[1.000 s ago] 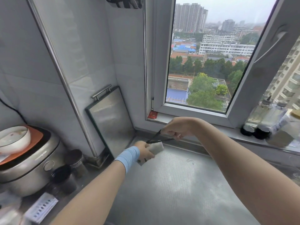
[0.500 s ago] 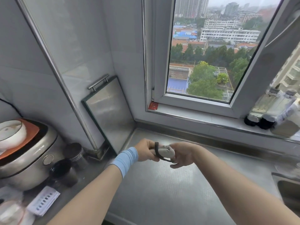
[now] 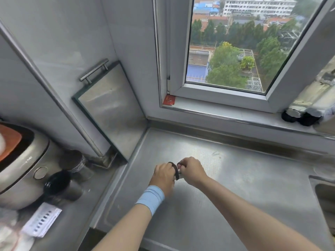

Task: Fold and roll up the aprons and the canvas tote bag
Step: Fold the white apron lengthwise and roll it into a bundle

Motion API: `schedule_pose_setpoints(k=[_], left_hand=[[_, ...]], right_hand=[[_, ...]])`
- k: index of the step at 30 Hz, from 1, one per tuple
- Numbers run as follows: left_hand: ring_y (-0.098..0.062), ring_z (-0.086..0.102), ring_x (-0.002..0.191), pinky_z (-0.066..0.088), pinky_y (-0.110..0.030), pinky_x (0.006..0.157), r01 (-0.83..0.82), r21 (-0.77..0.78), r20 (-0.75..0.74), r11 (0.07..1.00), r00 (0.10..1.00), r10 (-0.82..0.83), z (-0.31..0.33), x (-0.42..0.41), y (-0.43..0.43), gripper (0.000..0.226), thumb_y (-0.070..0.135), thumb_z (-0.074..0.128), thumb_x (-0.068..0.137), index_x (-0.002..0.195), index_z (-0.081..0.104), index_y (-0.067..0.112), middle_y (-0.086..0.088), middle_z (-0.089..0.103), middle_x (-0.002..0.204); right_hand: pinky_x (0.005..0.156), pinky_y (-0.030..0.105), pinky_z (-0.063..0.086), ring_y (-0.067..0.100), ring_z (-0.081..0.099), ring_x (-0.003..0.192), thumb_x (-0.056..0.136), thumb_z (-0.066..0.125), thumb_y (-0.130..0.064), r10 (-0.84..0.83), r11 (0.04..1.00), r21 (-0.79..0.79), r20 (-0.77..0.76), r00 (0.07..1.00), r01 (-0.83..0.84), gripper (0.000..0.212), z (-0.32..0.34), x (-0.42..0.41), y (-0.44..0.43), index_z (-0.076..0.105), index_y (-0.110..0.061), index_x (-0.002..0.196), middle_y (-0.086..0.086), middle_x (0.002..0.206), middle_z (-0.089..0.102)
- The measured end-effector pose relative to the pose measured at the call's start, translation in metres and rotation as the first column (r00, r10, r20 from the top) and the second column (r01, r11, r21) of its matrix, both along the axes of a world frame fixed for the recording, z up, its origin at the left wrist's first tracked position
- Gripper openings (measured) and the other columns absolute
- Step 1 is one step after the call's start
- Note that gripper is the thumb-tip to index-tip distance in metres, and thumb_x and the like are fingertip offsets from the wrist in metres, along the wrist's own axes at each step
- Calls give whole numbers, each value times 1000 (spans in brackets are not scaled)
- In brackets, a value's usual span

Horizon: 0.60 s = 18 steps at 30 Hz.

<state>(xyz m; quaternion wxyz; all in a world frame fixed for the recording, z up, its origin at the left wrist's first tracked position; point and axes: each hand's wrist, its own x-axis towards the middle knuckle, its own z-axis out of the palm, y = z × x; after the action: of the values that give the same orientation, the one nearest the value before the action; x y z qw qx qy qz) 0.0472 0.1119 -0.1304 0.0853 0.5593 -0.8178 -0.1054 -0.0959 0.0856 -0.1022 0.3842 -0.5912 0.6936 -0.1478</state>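
Note:
A small white rolled-up cloth bundle (image 3: 179, 172) with a dark strap (image 3: 175, 169) wound around it sits between my two hands, just above the steel counter (image 3: 226, 178). My left hand (image 3: 163, 175), a light blue band on its wrist, grips the left end of the roll. My right hand (image 3: 191, 171) pinches the strap and the roll's right end. Most of the bundle is hidden by my fingers.
A steel board with a handle (image 3: 110, 107) leans in the left corner. A rice cooker (image 3: 20, 165), two dark cups (image 3: 59, 183) and a paper slip (image 3: 42, 221) stand at left. Bottles (image 3: 304, 113) sit on the windowsill; a sink edge (image 3: 324, 194) is at right.
My right hand pulled the strap out toward the window, then came back to the roll; both hands now sit close together lower over the counter. The view tilted downward.

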Motion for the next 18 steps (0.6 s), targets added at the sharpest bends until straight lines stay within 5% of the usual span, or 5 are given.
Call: schedule_pose_setpoints(k=[3, 6, 9, 13, 18], left_hand=[[-25, 53, 103, 33, -31, 98, 65, 44, -37, 997, 997, -63, -28, 4, 10, 41, 10, 59, 74, 113, 62, 19, -1, 56, 110], [-18, 50, 101, 30, -26, 96, 215, -9, -15, 977, 977, -215, -54, 12, 11, 52, 1, 67, 55, 101, 68, 26, 7, 52, 105], [-18, 45, 101, 38, -33, 97, 259, -38, -6, 965, 966, -259, -65, 16, 12, 39, 8, 71, 60, 94, 68, 27, 6, 55, 105], [-23, 44, 100, 41, -34, 93, 119, 60, -115, 991, 987, -111, -72, 14, 16, 17, 16, 48, 85, 92, 64, 17, 0, 54, 107], [-26, 56, 83, 49, -41, 79, -73, 175, -274, 982, 954, 119, -82, 12, 17, 19, 7, 45, 80, 79, 64, 10, -4, 60, 87]], right_hand=[[57, 29, 44, 18, 53, 66, 77, 47, -5, -15, 1000, -23, 41, 999, 16, 20, -21, 0, 8, 64, -12, 71, 1, 68, 63], [47, 15, 40, 16, 55, 66, 85, 49, 2, -228, 969, 138, 162, 960, 206, 23, -44, -3, 2, 70, -9, 85, -1, 73, 62], [53, 20, 40, 15, 51, 61, 84, 59, -1, -389, 908, 276, 273, 880, 316, 15, -51, 3, -1, 71, -9, 79, 1, 65, 57], [60, 24, 40, 17, 50, 62, 82, 63, -18, -278, 950, 228, 291, 916, 215, 16, -59, 14, 4, 62, -12, 67, 2, 64, 57], [72, 15, 51, 3, 66, 81, 85, 62, -14, -122, 992, 56, 221, 967, 113, 18, -70, 11, 28, 75, -26, 84, -11, 83, 71]])
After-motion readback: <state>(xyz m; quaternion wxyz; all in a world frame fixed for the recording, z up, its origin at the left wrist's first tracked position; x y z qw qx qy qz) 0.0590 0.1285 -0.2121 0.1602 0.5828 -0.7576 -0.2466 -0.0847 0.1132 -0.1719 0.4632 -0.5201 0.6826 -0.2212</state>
